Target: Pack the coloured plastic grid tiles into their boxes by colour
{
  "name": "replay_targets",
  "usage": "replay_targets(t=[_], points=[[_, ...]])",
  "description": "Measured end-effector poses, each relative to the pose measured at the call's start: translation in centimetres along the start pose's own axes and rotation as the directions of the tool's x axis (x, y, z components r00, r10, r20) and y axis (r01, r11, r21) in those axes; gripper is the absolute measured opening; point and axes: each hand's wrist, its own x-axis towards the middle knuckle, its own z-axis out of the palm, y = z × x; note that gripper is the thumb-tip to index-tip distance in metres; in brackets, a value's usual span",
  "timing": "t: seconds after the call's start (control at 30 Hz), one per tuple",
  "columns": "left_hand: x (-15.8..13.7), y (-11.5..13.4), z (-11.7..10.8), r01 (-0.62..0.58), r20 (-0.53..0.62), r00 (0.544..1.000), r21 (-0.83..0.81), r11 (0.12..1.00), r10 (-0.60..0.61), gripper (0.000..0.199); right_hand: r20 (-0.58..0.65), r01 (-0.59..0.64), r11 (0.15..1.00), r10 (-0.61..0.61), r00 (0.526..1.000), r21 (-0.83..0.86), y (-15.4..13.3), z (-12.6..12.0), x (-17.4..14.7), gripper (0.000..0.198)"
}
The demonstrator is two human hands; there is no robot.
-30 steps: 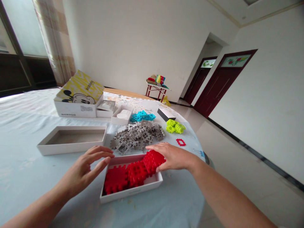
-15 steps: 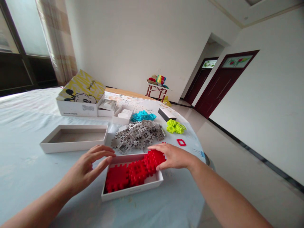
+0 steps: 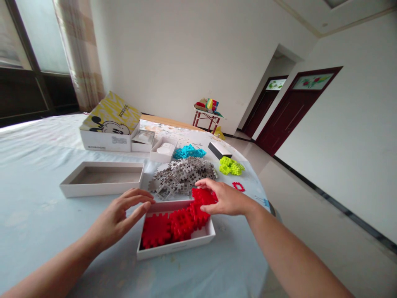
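Reading the clock from the white box [image 3: 176, 244], we had pale blue cloth [image 3: 124, 273] at six, nearest us. The box stood on that cloth, with red tiles [image 3: 156, 230] ranged inside it from nine to one, low at the near left and rising above the rim at the far right. Our right hand [image 3: 225, 199], at two, was clamped on the red tiles at that upper end, thumb below and fingers above. Our left hand [image 3: 125, 212], between nine and ten, had thumb and fingers apart; its fingertips were right by the box's far left corner, and we could not tell whether they touched it.

Past the box, at twelve, lay a heap of grey tiles [image 3: 182, 176], and a white tray [image 3: 102, 190] sat at ten. A red ring [image 3: 235, 186] lay at two, with green tiles [image 3: 231, 166] just behind it. Farther off we had blue tiles [image 3: 190, 152] at twelve, a black-sided box [image 3: 221, 148] at one and a yellow carton [image 3: 113, 120] at eleven. Beyond the cloth we saw a stand [image 3: 206, 111] between twelve and one, a curtain [image 3: 80, 54] at eleven and a dark red door [image 3: 297, 111] at two.
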Motion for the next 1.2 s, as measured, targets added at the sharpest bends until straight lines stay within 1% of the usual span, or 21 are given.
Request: replay_targets(t=[0.07,0.13,0.2,0.27,0.33,0.4,0.5,0.6,0.67,0.73,0.77,0.83,0.9,0.93,0.97,1.03,1.07,1.13,1.17,1.2], points=[[0.0,-0.1,-0.2,0.004,0.005,1.0,-0.005,1.0,-0.004,0.032,0.013,0.027,1.0,-0.027,1.0,0.003,-0.7,0.3,0.7,0.047],[0.1,-0.1,-0.3,0.006,0.036,0.999,0.0,1.0,-0.006,0.03,0.027,0.067,0.998,-0.067,0.997,-0.013,-1.4,0.7,1.6,0.039],[0.1,-0.1,-0.5,0.006,0.064,0.998,0.008,1.0,-0.007,0.029,0.033,0.114,0.993,-0.113,0.993,-0.033,-2.0,1.3,2.6,0.036],[0.1,-0.1,-0.6,0.011,0.072,0.997,0.007,1.0,-0.011,0.029,0.029,0.189,0.98,-0.188,0.982,-0.067,-2.4,1.9,3.6,0.036],[0.2,-0.2,-0.7,0.022,0.064,0.998,0.0,1.0,-0.022,0.031,0.021,0.284,0.953,-0.283,0.959,-0.106,-2.8,2.6,4.5,0.036],[0.2,-0.4,-0.8,0.032,0.062,0.998,-0.003,0.999,-0.032,0.032,0.016,0.343,0.928,-0.345,0.939,-0.142,-3.1,3.3,5.3,0.035],[0.3,-0.7,-0.9,0.026,0.043,0.999,-0.006,1.0,-0.026,0.031,0.052,0.367,0.915,-0.364,0.93,-0.168,-3.5,4.4,6.2,0.033],[0.3,-1.0,-0.8,0.026,0.025,0.999,-0.012,1.0,-0.026,0.031,0.088,0.371,0.915,-0.361,0.928,-0.159,-3.7,5.1,6.7,0.036],[0.3,-1.1,-0.7,0.035,0.027,0.999,-0.018,0.999,-0.034,0.031,0.089,0.362,0.923,-0.352,0.932,-0.134,-3.7,5.1,6.5,0.04],[0.3,-1.2,-0.6,0.045,0.035,0.998,-0.024,0.999,-0.044,0.029,0.065,0.347,0.934,-0.343,0.937,-0.082,-3.5,4.5,6.0,0.042],[0.3,-1.2,-0.6,0.048,0.039,0.998,-0.027,0.998,-0.047,0.029,0.039,0.334,0.941,-0.333,0.942,-0.049,-3.2,4.1,5.6,0.041],[0.2,-1.3,-0.5,0.048,0.042,0.998,-0.039,0.998,-0.046,0.029,-0.059,0.282,0.959,-0.28,0.958,0.02,-2.1,3.1,4.7,0.037],[0.2,-1.2,-0.4,0.054,0.025,0.998,-0.065,0.996,-0.053,0.03,-0.196,0.193,0.978,-0.175,0.965,0.078,-0.1,2.2,3.7,0.033],[0.2,-1.1,-0.4,0.061,0.016,0.998,-0.081,0.995,-0.06,0.031,-0.27,0.136,0.985,-0.104,0.957,0.102,1.3,1.8,3.2,0.031],[0.2,-1.1,-0.3,0.072,0.011,0.997,-0.094,0.993,-0.071,0.031,-0.341,0.078,0.99,-0.035,0.94,0.114,2.9,1.6,2.8,0.03],[0.2,-0.9,-0.3,0.092,0.011,0.996,-0.105,0.99,-0.092,0.033,-0.468,-0.051,0.992,0.1,0.878,0.116,6.4,1.3,2.0,0.028],[0.2,-0.9,-0.3,0.1,0.023,0.995,-0.101,0.99,-0.098,0.034,-0.507,-0.113,0.988,0.152,0.848,0.108,8.2,1.3,1.6,0.028],[0.2,-1.0,-0.3,0.109,0.052,0.993,-0.079,0.991,-0.105,0.035,-0.588,-0.216,0.973,0.22,0.778,0.078,11.4,1.4,0.8,0.028],[0.2,-1.1,-0.3,0.113,0.064,0.992,-0.065,0.991,-0.109,0.035,-0.636,-0.272,0.961,0.24,0.733,0.049,12.7,1.4,0.4,0.029],[0.2,-1.2,-0.3,0.116,0.074,0.991,-0.051,0.992,-0.112,0.035,-0.688,-0.347,0.938,0.268,0.675,0.025,13.9,1.5,0.0,0.029]])
